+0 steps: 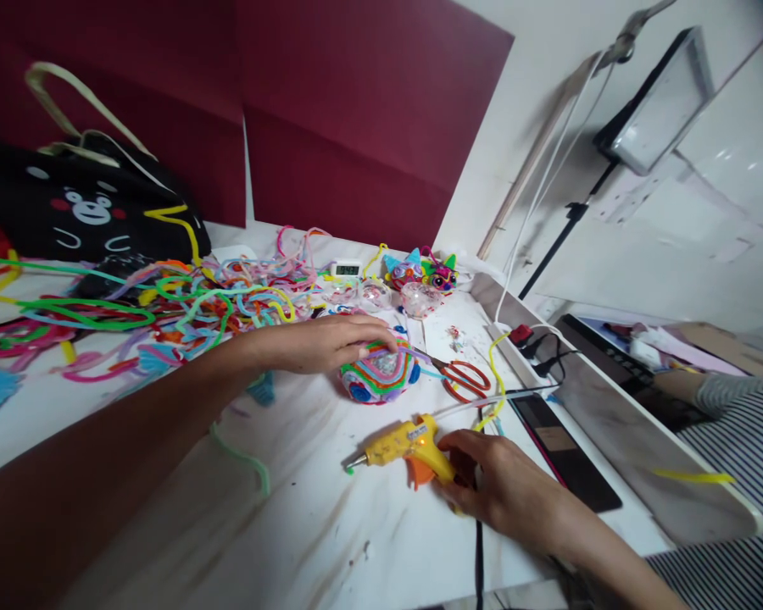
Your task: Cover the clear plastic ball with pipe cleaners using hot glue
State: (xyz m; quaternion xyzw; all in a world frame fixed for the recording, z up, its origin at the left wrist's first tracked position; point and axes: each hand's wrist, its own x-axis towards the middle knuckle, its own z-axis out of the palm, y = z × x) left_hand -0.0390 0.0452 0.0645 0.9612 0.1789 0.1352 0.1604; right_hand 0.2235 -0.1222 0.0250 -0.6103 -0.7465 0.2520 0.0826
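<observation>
My left hand (pixel 327 341) reaches across the table and grips the top of a round craft piece (pixel 381 374). The piece is covered in coloured pipe cleaners in orange, green, pink and white bands, with blue coils at its sides. Its far side is hidden under my fingers. My right hand (pixel 502 474) holds the handle of a yellow hot glue gun (pixel 410 442) with an orange trigger. The gun lies on its side with its metal nozzle pointing left, and a bit of green is at the tip. Red-handled scissors (pixel 467 381) rest just beyond the gun.
A tangle of pipe cleaners (pixel 191 296) spreads across the left, before a black bag (pixel 89 212). Small decorated figures (pixel 407 269), clear domes (pixel 420 298) and a digital clock (pixel 347 269) stand at the back. A phone (pixel 565 453) lies by the raised right edge (pixel 636 449).
</observation>
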